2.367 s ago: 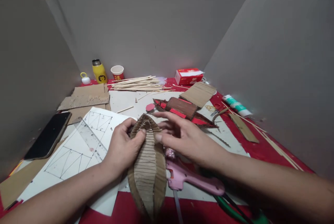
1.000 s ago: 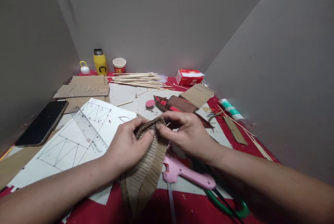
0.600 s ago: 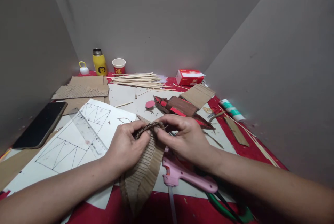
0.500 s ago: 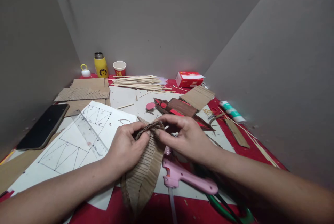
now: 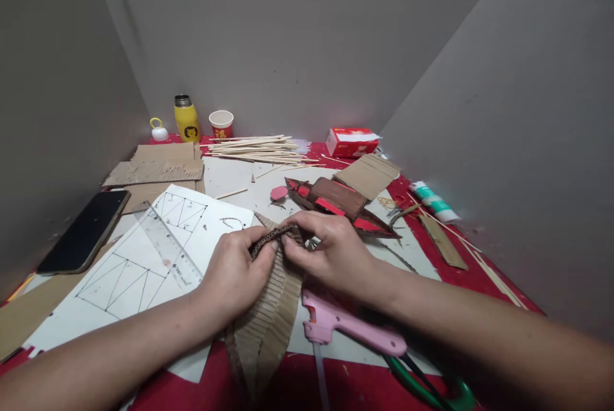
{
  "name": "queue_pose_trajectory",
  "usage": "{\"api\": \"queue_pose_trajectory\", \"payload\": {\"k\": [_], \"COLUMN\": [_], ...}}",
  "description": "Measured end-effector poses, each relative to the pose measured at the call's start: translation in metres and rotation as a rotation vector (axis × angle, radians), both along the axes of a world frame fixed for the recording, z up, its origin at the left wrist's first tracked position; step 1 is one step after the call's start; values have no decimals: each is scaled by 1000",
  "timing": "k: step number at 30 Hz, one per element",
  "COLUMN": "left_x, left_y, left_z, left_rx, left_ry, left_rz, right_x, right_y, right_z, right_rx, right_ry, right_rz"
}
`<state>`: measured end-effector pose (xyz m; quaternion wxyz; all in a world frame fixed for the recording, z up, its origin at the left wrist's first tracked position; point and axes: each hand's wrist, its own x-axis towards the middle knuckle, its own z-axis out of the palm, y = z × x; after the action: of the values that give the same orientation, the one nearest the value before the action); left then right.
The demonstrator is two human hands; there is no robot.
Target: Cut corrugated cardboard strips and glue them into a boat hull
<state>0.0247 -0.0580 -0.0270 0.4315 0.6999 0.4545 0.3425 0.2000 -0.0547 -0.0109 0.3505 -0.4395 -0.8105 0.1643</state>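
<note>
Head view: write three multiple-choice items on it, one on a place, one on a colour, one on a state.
1. Where does the glue gun lie?
A. under the right forearm
B. on the phone
C. beside the paper cup

2. What colour is the bottle at the back wall?
A. green
B. yellow
C. white

3. How do the hands hold the corrugated cardboard piece?
A. only the left hand touches it
B. both pinch its far end
C. neither touches it

Answers: 1 A, it shows just beneath that arm; 2 B, its body is yellow; 3 B, the right hand pinches too.
</note>
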Motion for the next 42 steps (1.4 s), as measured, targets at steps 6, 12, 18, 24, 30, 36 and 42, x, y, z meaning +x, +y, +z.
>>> {"api": "queue_pose_trajectory", "payload": {"k": [6, 12, 18, 24, 30, 36, 42], "left_x": [1, -1, -1, 0, 1, -1, 0], "left_y": [-1, -5, 0, 0, -2, 3, 0], "left_z": [12, 12, 7, 11, 8, 9, 9], "left_rx": [68, 178, 191, 163, 151, 86, 90], "left_ry": [-44, 84, 126, 89, 96, 40, 60], "left_rz": [31, 53, 81, 66, 34, 17, -6], "right_x": [6, 1, -4, 5, 5, 13, 14], "right_y": [-7, -7, -1, -5, -4, -3, -7], "right_z": [23, 9, 8, 23, 18, 26, 25], "right_rx": [-272, -243, -272, -146, -112, -322, -260], "right_ry": [110, 93, 64, 59, 5, 101, 116], "right_rz": [26, -38, -52, -33, -36, 23, -23]}}
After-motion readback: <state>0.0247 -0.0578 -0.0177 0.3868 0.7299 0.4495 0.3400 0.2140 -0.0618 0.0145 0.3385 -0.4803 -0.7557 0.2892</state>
